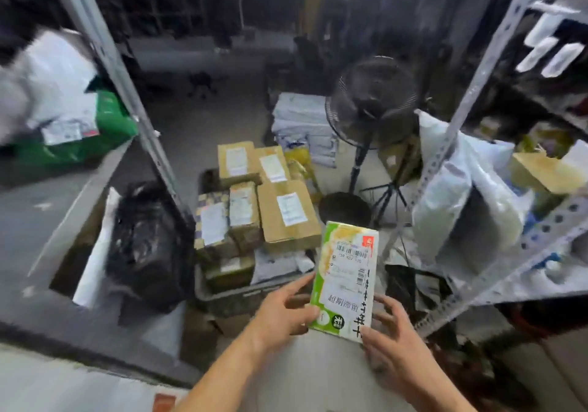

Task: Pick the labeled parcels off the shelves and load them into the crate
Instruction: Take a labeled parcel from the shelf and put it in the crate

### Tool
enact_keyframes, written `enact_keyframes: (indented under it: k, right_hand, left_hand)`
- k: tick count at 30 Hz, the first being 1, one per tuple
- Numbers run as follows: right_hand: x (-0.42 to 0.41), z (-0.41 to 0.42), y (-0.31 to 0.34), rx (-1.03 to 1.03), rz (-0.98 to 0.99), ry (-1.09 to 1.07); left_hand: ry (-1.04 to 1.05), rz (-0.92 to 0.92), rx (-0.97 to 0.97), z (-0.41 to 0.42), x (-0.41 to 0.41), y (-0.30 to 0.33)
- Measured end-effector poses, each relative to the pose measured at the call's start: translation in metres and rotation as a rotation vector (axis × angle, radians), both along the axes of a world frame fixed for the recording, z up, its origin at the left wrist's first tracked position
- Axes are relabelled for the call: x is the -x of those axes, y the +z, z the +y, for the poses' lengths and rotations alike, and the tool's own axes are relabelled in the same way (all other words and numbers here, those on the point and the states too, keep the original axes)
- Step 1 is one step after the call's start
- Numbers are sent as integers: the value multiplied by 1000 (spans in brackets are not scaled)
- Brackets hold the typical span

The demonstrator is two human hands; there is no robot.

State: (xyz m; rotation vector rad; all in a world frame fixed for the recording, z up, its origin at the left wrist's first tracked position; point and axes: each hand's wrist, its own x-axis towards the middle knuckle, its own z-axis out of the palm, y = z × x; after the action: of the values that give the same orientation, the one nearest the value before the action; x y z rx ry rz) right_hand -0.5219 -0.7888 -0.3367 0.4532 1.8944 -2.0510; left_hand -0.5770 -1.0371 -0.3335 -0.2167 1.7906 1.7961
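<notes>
Both hands are raised in the lower middle of the view, and a flat green-and-white printed carton (345,279) with a white shipping label and barcode is held between them: the left hand (281,313) grips its lower left edge with curled fingers, and the right hand (389,338) clasps its lower right corner. The carton is held in the air, just above and at the near right corner of a dark plastic crate (229,297) on the floor. Brown cardboard parcels (288,211) with white labels are piled in the crate, rising above its rim, so most of the crate's walls are hidden. A bulging black plastic bag (143,246) lies just left of the crate, and a grey metal shelf upright (127,87) crosses in front of both. On the left shelf a green parcel (105,125) with a label is blurred. Beyond the crate stands a black pedestal fan (374,106), with a stack of grey mailer bags (302,128) beside it. White plastic mailers (458,189) bulge from the perforated right-hand shelving (541,240), whose contents are hard to make out.
</notes>
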Motion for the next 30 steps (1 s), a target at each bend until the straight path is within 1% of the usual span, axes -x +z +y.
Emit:
enact_keyframes:
  k: [2,5,8,11,16,22,26,30]
  right_hand:
    - [31,-16,4,19,-7,87]
    - [74,-37,11,40,-2,196]
    - [116,-50,15,35,-11,313]
    - [156,-60,20,40,-3,376]
    - [227,-75,36,2,12,399]
    - [341,-98,36,-52,37,356]
    - [406,-109,33,-53,36,334]
    - [464,-114,29,-68,-2,314]
  left_hand:
    - [113,26,0,-19,8,5]
    - [224,46,-19,-39,21,17]
    - [339,56,8,-49,36,18]
    - [422,87,56,-55,61,18]
    - [429,111,76,-60,131,30]
    - [361,152,77,-75,260,34]
    - [350,179,146,-83,335,28]
    - [360,136,183,-88,396,13]
